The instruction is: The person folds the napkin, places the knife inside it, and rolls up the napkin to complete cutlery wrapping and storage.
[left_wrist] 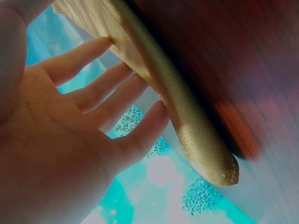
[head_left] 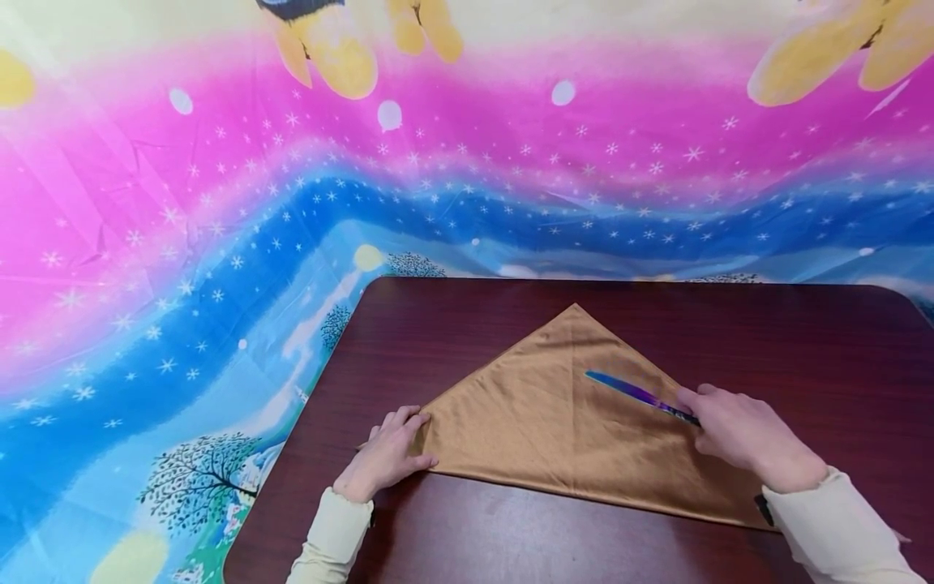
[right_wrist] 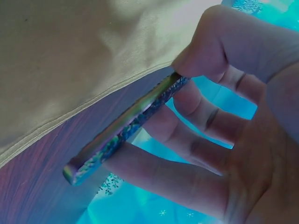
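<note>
A golden-brown cloth (head_left: 540, 405) lies folded as a triangle, its peak toward the table's far edge. My left hand (head_left: 387, 454) touches the cloth's left corner; in the left wrist view the fingers of this hand (left_wrist: 88, 107) are spread, their tips against the cloth's edge (left_wrist: 187, 121). My right hand (head_left: 744, 430) holds a rainbow-coloured knife (head_left: 635, 392) over the cloth's right part, blade pointing left and away. The right wrist view shows the hand (right_wrist: 224, 116) pinching the patterned handle (right_wrist: 121, 128) between thumb and fingers.
The dark red-brown table (head_left: 438, 316) has rounded corners and extends around the cloth. Behind it and along its left side hangs a pink and blue printed sheet (head_left: 467, 162) with snowflakes and trees.
</note>
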The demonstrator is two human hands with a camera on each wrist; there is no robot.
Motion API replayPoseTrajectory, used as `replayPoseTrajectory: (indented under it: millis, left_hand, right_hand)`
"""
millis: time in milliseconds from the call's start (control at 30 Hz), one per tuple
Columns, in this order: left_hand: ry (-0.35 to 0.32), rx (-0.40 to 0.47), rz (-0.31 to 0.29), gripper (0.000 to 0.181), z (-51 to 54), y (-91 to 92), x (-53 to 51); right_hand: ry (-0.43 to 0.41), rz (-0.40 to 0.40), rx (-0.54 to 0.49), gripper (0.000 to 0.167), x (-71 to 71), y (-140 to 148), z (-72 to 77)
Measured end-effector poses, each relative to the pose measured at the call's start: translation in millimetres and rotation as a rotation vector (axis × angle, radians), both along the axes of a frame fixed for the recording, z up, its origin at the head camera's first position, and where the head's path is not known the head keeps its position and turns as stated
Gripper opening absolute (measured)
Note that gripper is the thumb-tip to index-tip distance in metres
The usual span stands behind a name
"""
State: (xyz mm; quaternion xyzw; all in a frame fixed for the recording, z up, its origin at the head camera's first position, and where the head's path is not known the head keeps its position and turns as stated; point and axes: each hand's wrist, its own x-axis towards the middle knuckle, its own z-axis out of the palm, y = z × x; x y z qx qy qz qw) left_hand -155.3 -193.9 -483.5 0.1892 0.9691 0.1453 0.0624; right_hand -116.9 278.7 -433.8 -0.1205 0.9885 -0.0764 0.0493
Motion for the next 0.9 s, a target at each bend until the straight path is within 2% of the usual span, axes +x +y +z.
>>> replayPoseTrajectory:
  millis: [233, 900]
  left_hand:
    - [0.005, -0.008, 0.001, 0.064, 0.0, 0.1, -1.1]
    - [0.005, 0.012, -0.002, 0.063, -1.4, -1.2, 0.3]
  right_hand:
    - [0.034, 0.033, 0.01, 0.029, -0.5, -7, 0.2]
    - [0.073, 0.125, 0.013, 0.031, 0.6, -27, -4.5]
